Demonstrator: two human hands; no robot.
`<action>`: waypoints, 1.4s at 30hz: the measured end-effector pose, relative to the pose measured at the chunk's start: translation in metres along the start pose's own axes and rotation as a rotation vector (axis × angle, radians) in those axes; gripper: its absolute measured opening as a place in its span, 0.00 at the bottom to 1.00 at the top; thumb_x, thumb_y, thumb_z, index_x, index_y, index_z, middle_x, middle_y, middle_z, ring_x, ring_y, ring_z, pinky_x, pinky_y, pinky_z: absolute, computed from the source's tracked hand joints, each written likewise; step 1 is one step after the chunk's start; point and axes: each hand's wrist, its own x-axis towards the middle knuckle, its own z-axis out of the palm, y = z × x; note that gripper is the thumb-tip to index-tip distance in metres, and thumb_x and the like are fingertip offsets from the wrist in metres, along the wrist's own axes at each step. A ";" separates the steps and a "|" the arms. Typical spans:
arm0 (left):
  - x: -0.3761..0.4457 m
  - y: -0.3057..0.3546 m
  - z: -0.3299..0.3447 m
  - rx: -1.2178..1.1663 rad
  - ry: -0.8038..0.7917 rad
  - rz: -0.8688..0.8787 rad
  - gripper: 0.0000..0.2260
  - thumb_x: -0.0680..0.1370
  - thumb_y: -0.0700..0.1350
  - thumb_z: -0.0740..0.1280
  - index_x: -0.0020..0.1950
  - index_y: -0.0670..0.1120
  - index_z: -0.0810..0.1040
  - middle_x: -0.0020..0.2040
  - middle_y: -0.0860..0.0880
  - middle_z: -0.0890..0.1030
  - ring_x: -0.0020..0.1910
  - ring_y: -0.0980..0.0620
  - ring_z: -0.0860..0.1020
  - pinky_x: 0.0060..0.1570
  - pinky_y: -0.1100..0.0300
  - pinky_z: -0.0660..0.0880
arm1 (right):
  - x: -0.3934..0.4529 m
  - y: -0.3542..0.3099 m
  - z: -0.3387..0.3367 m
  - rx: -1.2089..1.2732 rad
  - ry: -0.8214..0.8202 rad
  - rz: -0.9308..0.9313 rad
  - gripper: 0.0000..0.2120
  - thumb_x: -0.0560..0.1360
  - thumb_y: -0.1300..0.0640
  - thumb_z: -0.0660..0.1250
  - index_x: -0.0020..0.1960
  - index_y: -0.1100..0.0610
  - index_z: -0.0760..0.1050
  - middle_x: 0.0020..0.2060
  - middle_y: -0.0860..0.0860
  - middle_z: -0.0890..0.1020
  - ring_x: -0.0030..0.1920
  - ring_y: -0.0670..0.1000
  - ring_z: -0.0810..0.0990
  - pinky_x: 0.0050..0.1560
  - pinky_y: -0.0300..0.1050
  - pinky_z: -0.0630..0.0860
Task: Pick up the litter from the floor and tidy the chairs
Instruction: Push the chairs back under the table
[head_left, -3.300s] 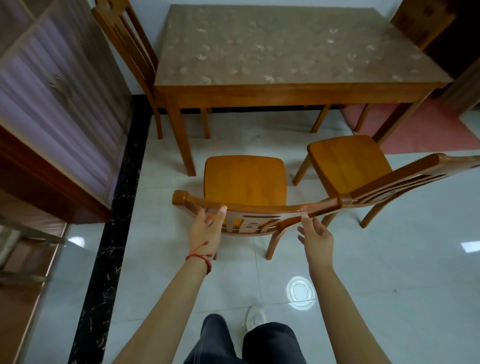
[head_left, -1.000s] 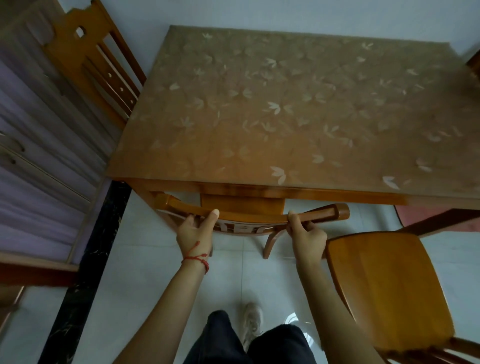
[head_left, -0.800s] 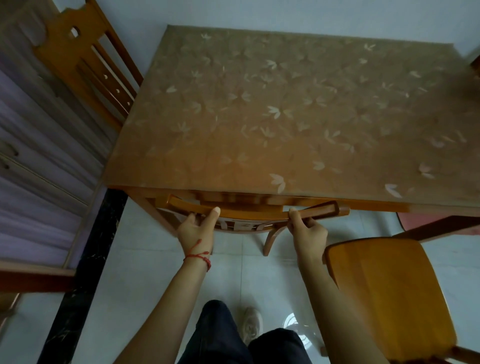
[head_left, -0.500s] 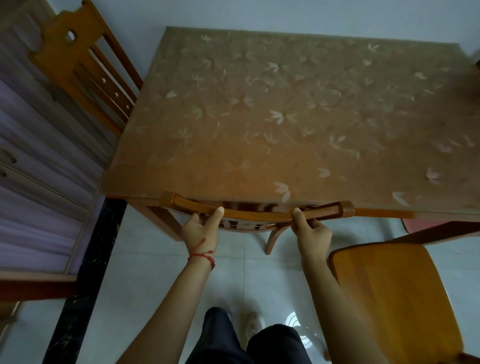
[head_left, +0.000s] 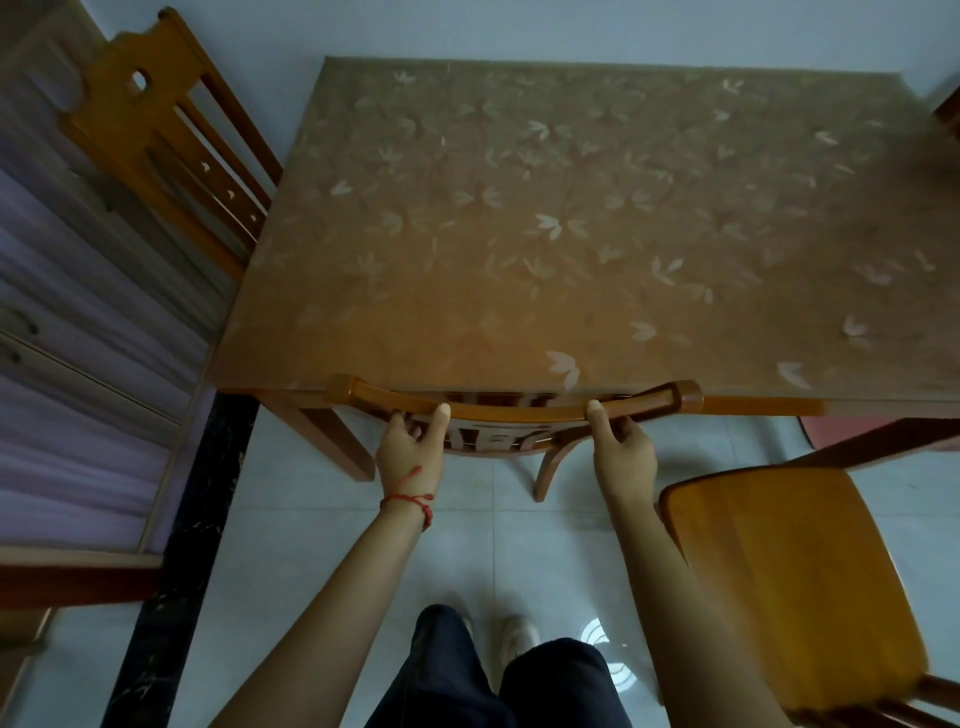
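Gripping the chair (head_left: 511, 408) top rail at centre frame, left hand (head_left: 408, 449) and right hand (head_left: 623, 454) clench it; tucked under the counter (head_left: 571, 234), it looks stiff, heavy wood, best held there.

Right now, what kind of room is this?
Most likely a home dining area: a wooden table under a leaf-patterned cover, matching wooden chairs around it, one gripped by both hands at its top rail, and a tiled floor.
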 end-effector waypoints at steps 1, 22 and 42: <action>-0.001 0.002 -0.001 0.009 0.010 0.095 0.18 0.76 0.50 0.66 0.58 0.38 0.75 0.56 0.42 0.79 0.57 0.44 0.76 0.54 0.54 0.72 | -0.004 0.000 -0.003 -0.015 -0.002 -0.022 0.14 0.75 0.46 0.62 0.49 0.55 0.76 0.38 0.46 0.80 0.43 0.47 0.79 0.41 0.39 0.70; -0.101 -0.040 0.025 0.824 -0.696 1.657 0.26 0.65 0.45 0.77 0.58 0.35 0.77 0.56 0.36 0.79 0.56 0.36 0.77 0.54 0.36 0.71 | -0.226 0.123 -0.107 -0.650 0.512 0.216 0.29 0.75 0.43 0.60 0.71 0.57 0.61 0.70 0.56 0.66 0.70 0.57 0.64 0.68 0.56 0.62; -0.434 -0.169 0.066 0.739 -1.148 2.138 0.25 0.65 0.48 0.77 0.57 0.35 0.77 0.56 0.35 0.79 0.56 0.35 0.77 0.55 0.36 0.70 | -0.563 0.288 -0.271 -0.661 0.914 0.636 0.26 0.75 0.50 0.65 0.67 0.63 0.66 0.67 0.60 0.70 0.68 0.60 0.66 0.65 0.55 0.64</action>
